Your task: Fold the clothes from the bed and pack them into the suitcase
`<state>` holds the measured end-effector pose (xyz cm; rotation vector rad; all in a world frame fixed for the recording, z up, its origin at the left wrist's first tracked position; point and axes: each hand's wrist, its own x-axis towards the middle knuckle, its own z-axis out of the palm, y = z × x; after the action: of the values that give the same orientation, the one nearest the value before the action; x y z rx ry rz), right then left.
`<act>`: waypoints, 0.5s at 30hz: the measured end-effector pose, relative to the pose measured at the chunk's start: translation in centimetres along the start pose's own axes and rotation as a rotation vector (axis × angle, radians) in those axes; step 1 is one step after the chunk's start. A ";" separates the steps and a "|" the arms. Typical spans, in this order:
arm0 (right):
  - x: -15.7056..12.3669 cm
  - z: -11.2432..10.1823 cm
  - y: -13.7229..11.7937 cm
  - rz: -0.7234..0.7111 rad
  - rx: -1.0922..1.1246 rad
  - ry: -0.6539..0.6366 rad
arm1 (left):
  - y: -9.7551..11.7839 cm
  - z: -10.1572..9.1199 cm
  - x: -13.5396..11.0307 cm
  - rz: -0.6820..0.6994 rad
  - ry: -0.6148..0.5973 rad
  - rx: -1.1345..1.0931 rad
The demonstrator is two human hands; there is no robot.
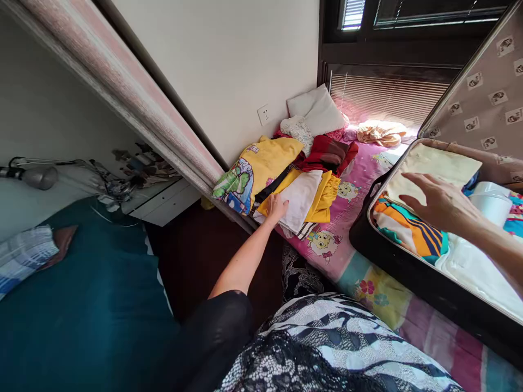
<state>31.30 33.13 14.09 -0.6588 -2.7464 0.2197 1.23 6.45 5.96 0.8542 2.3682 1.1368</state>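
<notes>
My left hand [277, 207] reaches out to a pile of folded clothes on the bed and rests on a folded white garment [300, 199] that lies over a yellow one [324, 198]; its fingers lie on the cloth's near edge. My right hand [439, 202] hovers open, fingers spread, over the open black suitcase [392, 256], above a striped orange and teal garment [408, 228] and a pale yellow folded cloth [433, 166] packed inside.
More clothes lie by the wall: a yellow cartoon-print piece [253, 169], red garments [327, 155], a white pillow [316, 109]. The pink cartoon bedsheet [351, 218] shows between pile and suitcase. A teal bed [81, 305] is at left, dark floor between.
</notes>
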 end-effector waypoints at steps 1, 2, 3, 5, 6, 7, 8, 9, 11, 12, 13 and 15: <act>-1.3 -0.2 -1.8 -0.025 0.016 0.005 | -1.3 -0.8 0.2 -0.051 0.013 0.028; -2.4 -0.1 -3.5 -0.042 0.032 0.006 | -2.3 -1.4 0.5 -0.096 0.024 0.054; -3.4 0.2 -5.0 -0.050 0.051 0.005 | -3.2 -1.8 1.0 -0.132 0.035 0.071; -4.8 1.5 -7.4 -0.066 0.098 -0.014 | -4.6 -2.2 2.3 -0.187 0.055 0.096; -5.2 2.2 -8.3 -0.073 0.116 -0.026 | -5.2 -2.2 3.1 -0.227 0.049 0.089; -5.6 3.0 -9.1 -0.078 0.123 -0.032 | -5.6 -2.2 4.0 -0.270 0.029 0.060; -5.8 3.6 -9.8 -0.085 0.119 -0.029 | -6.0 -2.2 4.7 -0.308 -0.002 0.015; -6.0 4.2 -10.5 -0.089 0.109 -0.016 | -6.4 -2.1 5.4 -0.337 -0.039 -0.038; -6.3 4.9 -11.7 -0.087 0.084 0.043 | -6.8 -2.1 6.1 -0.350 -0.111 -0.173; -6.4 5.1 -12.2 -0.081 0.083 0.078 | -6.8 -2.1 6.2 -0.335 -0.136 -0.244; -6.4 5.2 -12.8 -0.075 0.099 0.109 | -6.7 -2.2 6.1 -0.313 -0.165 -0.316; -6.2 5.6 -13.6 -0.047 0.200 0.132 | -5.8 -2.8 5.3 -0.244 -0.238 -0.456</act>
<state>29.00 17.83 10.15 -0.5338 -2.5676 0.4184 -6.39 5.59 2.67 0.4946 1.8536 1.3142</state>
